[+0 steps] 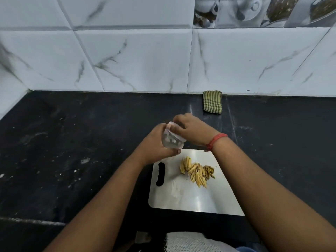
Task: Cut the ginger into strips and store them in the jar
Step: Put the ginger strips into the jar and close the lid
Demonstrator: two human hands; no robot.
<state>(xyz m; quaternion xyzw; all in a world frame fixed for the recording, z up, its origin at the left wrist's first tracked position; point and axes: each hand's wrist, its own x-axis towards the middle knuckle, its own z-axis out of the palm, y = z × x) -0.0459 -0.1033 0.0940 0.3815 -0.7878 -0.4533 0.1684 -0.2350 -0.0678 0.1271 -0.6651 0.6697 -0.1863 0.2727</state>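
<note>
Black counter point(72, 142), marble-tiled wall behind. Nearest: white board point(190, 197) bearing ginger strips point(196, 171). At 12 o'clock from them, jar point(171, 140), tilted, grasped by left hand point(156, 144); right hand point(192, 128) clasps its lid point(174, 132). Farthest, 1 o'clock: striped cloth point(212, 101).

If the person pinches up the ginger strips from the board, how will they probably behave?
The ginger strips are thin, separate sticks in a loose pile on the board, so a pinch would probably lift only some and scatter others. They look straight, so likely stiff, not floppy. Being so small, each is probably very light.
</note>
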